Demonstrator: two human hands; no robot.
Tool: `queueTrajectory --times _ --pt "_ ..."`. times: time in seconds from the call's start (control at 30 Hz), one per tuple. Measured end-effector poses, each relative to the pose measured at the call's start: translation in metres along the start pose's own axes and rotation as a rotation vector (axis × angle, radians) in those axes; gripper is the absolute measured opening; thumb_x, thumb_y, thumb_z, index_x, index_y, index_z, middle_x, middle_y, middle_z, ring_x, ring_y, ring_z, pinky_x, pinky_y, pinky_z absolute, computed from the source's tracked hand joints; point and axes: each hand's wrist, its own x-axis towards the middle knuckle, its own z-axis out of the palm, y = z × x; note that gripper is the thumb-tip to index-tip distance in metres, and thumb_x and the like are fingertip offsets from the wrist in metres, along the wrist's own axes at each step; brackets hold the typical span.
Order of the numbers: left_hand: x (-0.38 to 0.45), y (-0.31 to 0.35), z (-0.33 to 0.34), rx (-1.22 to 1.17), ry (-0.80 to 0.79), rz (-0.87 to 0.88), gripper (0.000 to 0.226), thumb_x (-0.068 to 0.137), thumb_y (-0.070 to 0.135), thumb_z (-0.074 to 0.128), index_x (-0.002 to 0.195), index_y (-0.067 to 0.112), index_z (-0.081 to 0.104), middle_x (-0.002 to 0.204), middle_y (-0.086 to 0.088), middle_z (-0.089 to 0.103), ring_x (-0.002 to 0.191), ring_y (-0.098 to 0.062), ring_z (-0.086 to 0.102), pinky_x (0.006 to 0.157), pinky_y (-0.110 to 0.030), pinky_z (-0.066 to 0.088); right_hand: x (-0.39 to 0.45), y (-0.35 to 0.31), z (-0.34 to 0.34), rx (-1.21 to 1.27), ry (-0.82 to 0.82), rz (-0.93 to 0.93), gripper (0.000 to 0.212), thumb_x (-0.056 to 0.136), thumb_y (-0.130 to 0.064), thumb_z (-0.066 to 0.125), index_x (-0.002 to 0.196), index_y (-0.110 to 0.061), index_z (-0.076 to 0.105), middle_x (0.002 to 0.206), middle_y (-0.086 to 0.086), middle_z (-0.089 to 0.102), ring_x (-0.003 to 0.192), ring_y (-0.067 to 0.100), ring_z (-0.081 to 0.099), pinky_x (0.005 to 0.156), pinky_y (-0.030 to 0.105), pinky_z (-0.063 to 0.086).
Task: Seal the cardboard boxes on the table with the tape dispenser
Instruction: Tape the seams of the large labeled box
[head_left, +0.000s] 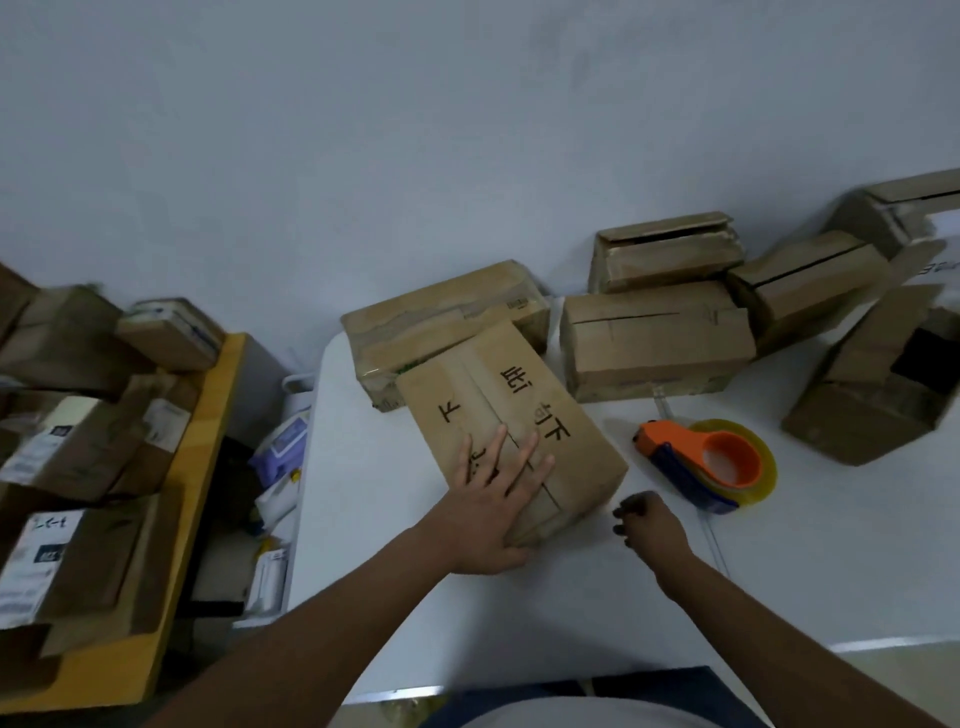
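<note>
A brown cardboard box with black printed characters lies flaps-closed at the middle of the white table. My left hand rests flat on its near end, fingers spread over the centre seam. My right hand hovers just right of the box's near corner, fingers loosely curled and holding nothing. The orange and blue tape dispenser with a yellowish roll lies on the table to the right of the box, a short way beyond my right hand.
Several more cardboard boxes crowd the table's back: one behind the central box, others to the right, one open-topped. A yellow shelf at left carries stacked parcels. Packets sit in the gap beside the table.
</note>
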Motion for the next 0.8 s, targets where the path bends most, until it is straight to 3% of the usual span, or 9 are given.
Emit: queueTrajectory --times 0.07,0.13,0.27,0.4,0.47,0.53,0.6,0.7,0.8 --pt "0.004 -0.016 -0.006 0.028 -0.034 0.090 0.102 0.086 0.066 0.046 0.153 0.032 -0.022 0.160 0.002 -0.031 0.146 -0.032 -0.029 0.115 -0.064 -0.011 -0.008 -0.013 -0.009 0.205 0.071 -0.097 0.013 0.101 -0.029 0.046 0.101 -0.023 0.057 0.104 0.002 0.066 0.101 0.022 0.063 0.090 0.046 0.051" --pt "0.010 -0.033 -0.015 0.046 -0.080 0.158 0.100 0.088 0.065 0.048 0.152 0.036 -0.024 0.160 0.008 -0.031 0.147 -0.028 -0.029 0.116 -0.060 -0.015 -0.017 -0.031 -0.009 0.373 -0.037 -0.159 0.026 0.101 -0.044 0.042 0.107 -0.029 0.062 0.108 -0.006 0.066 0.102 0.011 0.062 0.089 0.036 0.050" --pt "0.014 -0.042 -0.016 0.064 -0.025 0.075 0.097 0.088 0.071 0.045 0.151 0.042 -0.023 0.159 0.011 -0.031 0.148 -0.025 -0.025 0.116 -0.064 -0.010 -0.025 -0.040 -0.004 0.249 -0.196 -0.220 0.027 0.097 -0.054 0.044 0.119 -0.043 0.056 0.116 -0.024 0.058 0.107 -0.003 0.053 0.097 0.032 0.044" --pt "0.013 -0.021 -0.007 -0.003 0.059 -0.161 0.092 0.082 0.087 0.023 0.153 0.043 -0.016 0.161 0.016 -0.024 0.150 -0.021 -0.020 0.110 -0.076 0.003 -0.007 -0.023 -0.030 0.029 0.066 -0.268 0.030 0.101 -0.035 0.046 0.126 -0.026 0.060 0.120 -0.004 0.063 0.107 0.012 0.056 0.091 0.032 0.043" --pt "0.014 -0.013 -0.004 -0.063 0.068 -0.205 0.088 0.084 0.085 0.021 0.153 0.043 -0.013 0.162 0.020 -0.019 0.149 -0.019 -0.022 0.113 -0.072 0.006 0.008 -0.009 -0.055 -0.177 0.241 -0.300 0.029 0.099 -0.018 0.051 0.126 -0.015 0.058 0.116 0.009 0.063 0.093 0.020 0.056 0.080 0.034 0.045" --pt "0.013 -0.010 0.000 -0.089 0.084 -0.220 0.087 0.087 0.083 0.025 0.155 0.041 -0.010 0.163 0.019 -0.015 0.149 -0.019 -0.022 0.115 -0.066 0.014 0.022 0.002 -0.078 -0.324 0.343 -0.315 0.026 0.096 -0.016 0.055 0.121 -0.008 0.058 0.112 0.014 0.062 0.091 0.028 0.059 0.078 0.041 0.050" --pt "0.012 -0.009 0.001 -0.106 0.093 -0.227 0.086 0.088 0.081 0.028 0.155 0.041 -0.009 0.163 0.019 -0.014 0.150 -0.019 -0.022 0.115 -0.065 0.017 0.036 0.001 -0.093 -0.429 0.340 -0.259 0.031 0.095 -0.026 0.057 0.116 -0.004 0.057 0.109 0.017 0.062 0.095 0.032 0.060 0.083 0.048 0.052" --pt "0.011 -0.008 0.000 -0.117 0.077 -0.229 0.086 0.088 0.082 0.027 0.153 0.044 -0.015 0.161 0.021 -0.019 0.148 -0.017 -0.026 0.116 -0.066 0.015 0.045 0.003 -0.097 -0.722 0.245 -0.187 0.037 0.092 -0.032 0.062 0.116 -0.005 0.056 0.106 0.014 0.062 0.094 0.030 0.060 0.083 0.045 0.051" --pt "0.011 -0.008 -0.001 -0.123 0.059 -0.230 0.086 0.088 0.082 0.026 0.151 0.045 -0.018 0.160 0.023 -0.022 0.147 -0.015 -0.029 0.117 -0.065 0.012 0.053 0.000 -0.091 -0.680 0.154 -0.149 0.030 0.099 -0.027 0.047 0.123 -0.010 0.053 0.121 0.014 0.057 0.108 0.030 0.055 0.094 0.043 0.046"
